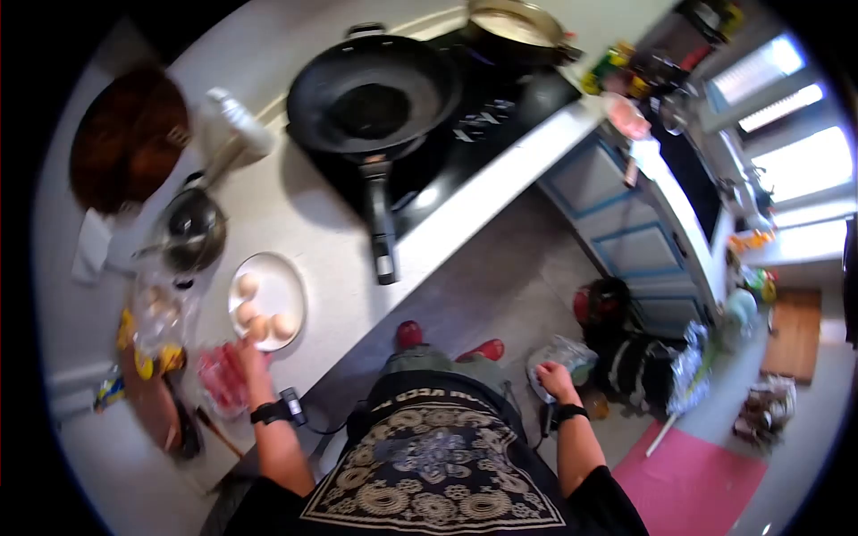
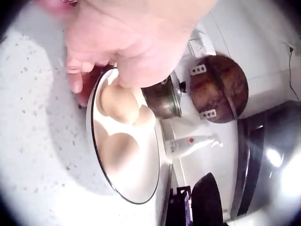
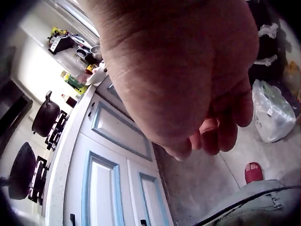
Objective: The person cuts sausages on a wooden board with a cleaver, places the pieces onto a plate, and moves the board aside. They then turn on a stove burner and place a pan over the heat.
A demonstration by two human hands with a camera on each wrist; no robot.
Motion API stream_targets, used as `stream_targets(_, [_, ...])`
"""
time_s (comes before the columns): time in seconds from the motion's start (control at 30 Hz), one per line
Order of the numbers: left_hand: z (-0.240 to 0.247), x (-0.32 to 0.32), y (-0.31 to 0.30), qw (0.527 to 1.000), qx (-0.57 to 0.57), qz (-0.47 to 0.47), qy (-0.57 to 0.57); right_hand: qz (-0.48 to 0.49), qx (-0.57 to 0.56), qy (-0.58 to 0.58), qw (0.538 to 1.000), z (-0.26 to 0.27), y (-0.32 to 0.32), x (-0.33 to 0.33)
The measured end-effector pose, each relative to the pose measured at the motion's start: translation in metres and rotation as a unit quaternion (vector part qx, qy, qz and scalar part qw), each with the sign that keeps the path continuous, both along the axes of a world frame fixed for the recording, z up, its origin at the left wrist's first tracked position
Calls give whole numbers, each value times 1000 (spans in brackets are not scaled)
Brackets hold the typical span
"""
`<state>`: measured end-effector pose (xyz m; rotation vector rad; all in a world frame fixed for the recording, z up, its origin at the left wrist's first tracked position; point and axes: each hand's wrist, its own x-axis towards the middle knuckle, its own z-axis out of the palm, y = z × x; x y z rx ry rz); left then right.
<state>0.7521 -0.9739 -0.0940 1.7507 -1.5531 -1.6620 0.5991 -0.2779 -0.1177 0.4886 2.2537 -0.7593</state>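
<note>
My left hand (image 1: 256, 362) is at the near edge of a white, dark-rimmed plate (image 2: 151, 176). In the left wrist view the thumb lies inside the rim beside an egg (image 2: 120, 101), while curled fingers (image 2: 76, 81) are outside it, gripping the plate's edge. Several brown eggs lie on this plate, one right by my fingertips in the head view. A clear pack of red, sausage-like pieces (image 1: 222, 380) sits beside the hand. My right hand (image 1: 556, 381) hangs over the floor, fingers loosely curled and holding nothing.
A black wok (image 1: 371, 107) stands on the hob, its handle (image 1: 382, 232) projecting over the counter edge. Past the plate are a small pot (image 1: 195, 230) and a white bottle (image 1: 239, 121). On the floor to the right lies a plastic bag (image 3: 274, 113).
</note>
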Motion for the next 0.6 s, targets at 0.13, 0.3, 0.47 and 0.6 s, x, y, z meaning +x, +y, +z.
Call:
stream_targets(0.13, [-7,8,-15,999,26,3,19,-3,27,-18,999,30,-10,-3])
stream_targets(0.3, [10,16,-2,994,48,-49,80,-35,31,-29,998,18,16,9])
stream_targets(0.47, [25,41,31,996,64,-43,51,-69,15,-45,997,-1,42,16])
stream_targets(0.6, [40,40,75,994,65,-39,82,-38,14,-67,997,-8,62,-3])
